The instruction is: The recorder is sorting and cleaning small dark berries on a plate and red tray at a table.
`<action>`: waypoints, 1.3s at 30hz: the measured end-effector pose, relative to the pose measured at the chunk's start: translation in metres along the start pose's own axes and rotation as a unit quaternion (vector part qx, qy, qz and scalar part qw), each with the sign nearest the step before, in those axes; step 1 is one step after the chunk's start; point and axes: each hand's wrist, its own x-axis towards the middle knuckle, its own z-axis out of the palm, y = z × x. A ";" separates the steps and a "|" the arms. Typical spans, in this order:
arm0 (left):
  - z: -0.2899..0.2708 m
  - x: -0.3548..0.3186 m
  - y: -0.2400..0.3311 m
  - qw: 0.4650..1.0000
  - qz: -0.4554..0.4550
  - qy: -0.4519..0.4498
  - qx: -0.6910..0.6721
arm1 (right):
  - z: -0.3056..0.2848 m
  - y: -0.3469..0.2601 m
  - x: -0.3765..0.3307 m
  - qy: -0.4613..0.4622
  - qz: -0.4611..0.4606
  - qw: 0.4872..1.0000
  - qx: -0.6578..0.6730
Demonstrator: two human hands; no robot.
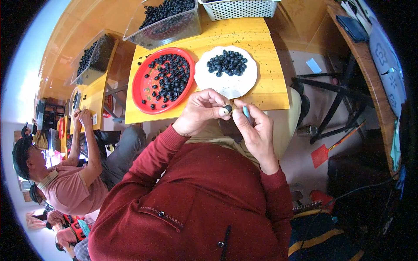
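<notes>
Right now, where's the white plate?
Head view: the white plate sits on the yellow table, right of the red plate, just beyond the hands.

This is a small communal workroom where people sort or shell dark seeds by hand, not a home kitchen. Small yellow tables (265, 93) stand in a row on a glossy wooden floor (82, 26), each with the same kit: a red plate (139, 85) and a white plate (226, 87) of dark round seeds, and a clear tub (174, 30) filled with more. A white mesh basket (239, 8) sits at the far edge. To the left another person (69, 174) works at the next table (98, 93) with its own tub (93, 56). A red dustpan (322, 154) lies on the floor by a dark desk (370, 74).
</notes>
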 end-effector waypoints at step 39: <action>0.009 0.004 0.005 0.999 0.000 -0.029 0.016 | -0.004 -0.008 -0.007 0.006 -0.139 0.978 -0.156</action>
